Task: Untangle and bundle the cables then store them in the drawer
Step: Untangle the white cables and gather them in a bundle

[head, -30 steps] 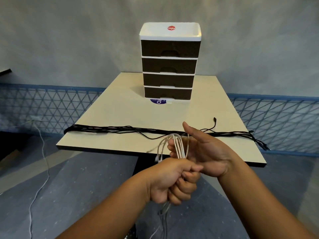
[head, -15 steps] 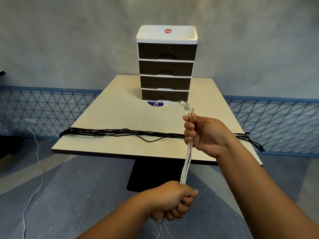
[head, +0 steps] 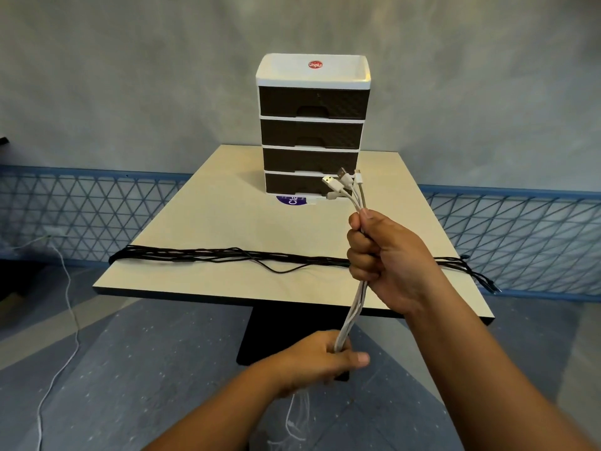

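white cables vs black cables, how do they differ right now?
The white cables are held off the table, gripped by the right hand above and the left hand below; the black cables lie untouched across the table. The white cables run steeply upward with plugs fanned at the top; the black cables stretch sideways, ends hanging over both edges. Both are gathered into long bunches.

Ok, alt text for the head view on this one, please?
Both hands grip a bunch of white USB cables: right hand near the plugs, left hand lower. Behind, black cables lie across a beige table holding a four-drawer organizer, all drawers closed.
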